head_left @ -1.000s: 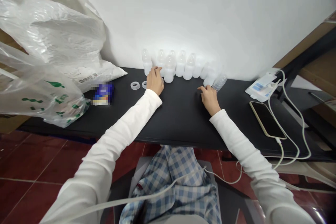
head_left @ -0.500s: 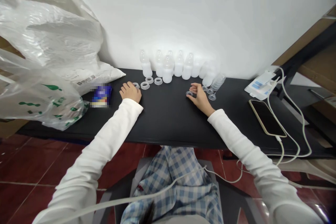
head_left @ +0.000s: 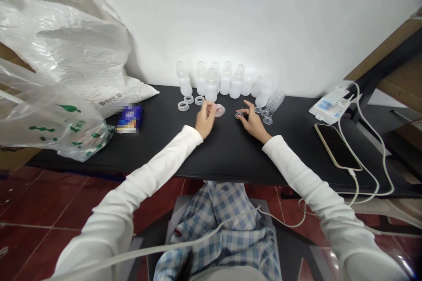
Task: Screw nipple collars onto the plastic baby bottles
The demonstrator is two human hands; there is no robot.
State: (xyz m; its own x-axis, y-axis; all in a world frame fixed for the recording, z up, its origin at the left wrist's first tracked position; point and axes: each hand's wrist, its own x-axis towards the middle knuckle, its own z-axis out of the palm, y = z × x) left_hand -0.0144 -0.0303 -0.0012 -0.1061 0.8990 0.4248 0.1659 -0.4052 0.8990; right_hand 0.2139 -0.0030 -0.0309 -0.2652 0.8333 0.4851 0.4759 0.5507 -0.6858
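Sitting at a black counter (head_left: 224, 153) here, white sleeves on, both hands up near the back edge. Left hand (head_left: 206, 119) has its fingers (head_left: 210, 106) pinched on a clear plastic ring (head_left: 220, 110), which sits right at the fingertips. Right hand (head_left: 252, 124) has its fingers (head_left: 248, 107) closed on a small clear piece (head_left: 239, 115), too small to say exactly what it is, and it's low by the counter top. Just right of that are a few tiny clear rings (head_left: 265, 113) and a stack of clear pieces (head_left: 275, 101). Milky plastic baby bottles (head_left: 211, 83) stand upright in a row against the white wall (head_left: 263, 17), with three clear rings (head_left: 188, 99) in front of them. Over on the left there's a green-printed plastic bag (head_left: 49, 118) and a blurred blue packet (head_left: 130, 116), and on the right a phone (head_left: 336, 147) with a white cable (head_left: 383, 151) beside a white package (head_left: 329, 107).
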